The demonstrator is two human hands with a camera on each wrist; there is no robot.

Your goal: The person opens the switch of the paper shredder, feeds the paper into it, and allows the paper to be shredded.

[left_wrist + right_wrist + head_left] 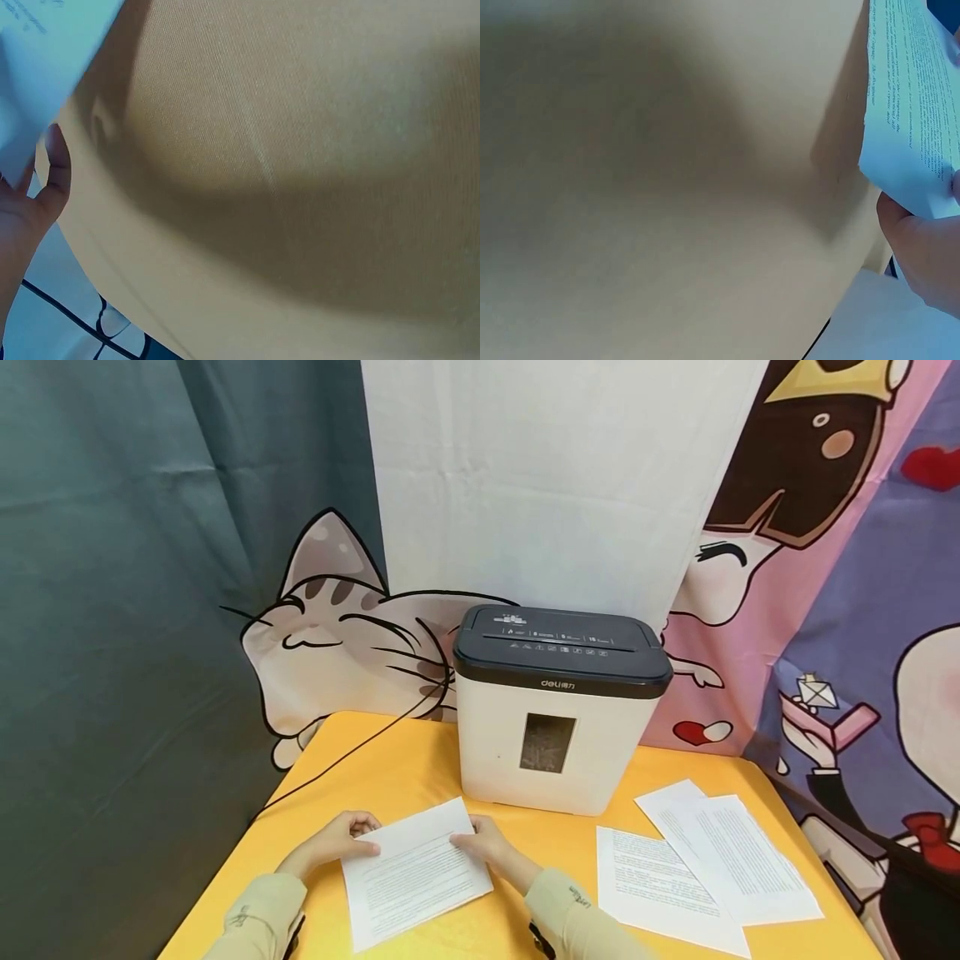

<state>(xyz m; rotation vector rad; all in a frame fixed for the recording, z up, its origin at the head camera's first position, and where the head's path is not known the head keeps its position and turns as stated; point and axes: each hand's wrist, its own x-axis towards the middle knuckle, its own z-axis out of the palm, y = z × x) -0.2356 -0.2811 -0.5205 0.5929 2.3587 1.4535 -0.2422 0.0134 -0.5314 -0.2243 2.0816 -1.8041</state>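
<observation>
A printed sheet of paper (420, 877) is held up between both hands in the head view, tilted a little above the table. My left hand (337, 843) pinches its upper left edge, thumb on the front and fingers behind. At the right edge my right hand (491, 843) pinches the same paper, its thumb over the printed side. The left wrist view shows a corner of the paper (45, 67) by the left hand (30, 202). In the right wrist view, lines of print show on the paper (907, 112) above the right hand (922, 247).
A white paper shredder (555, 735) with a dark top and small window stands behind the hands on the yellow table (405, 768). Several printed sheets (667, 885) lie overlapping at the right. A black cord (337, 764) runs across the left side. Cartoon-printed curtains (525, 485) hang behind.
</observation>
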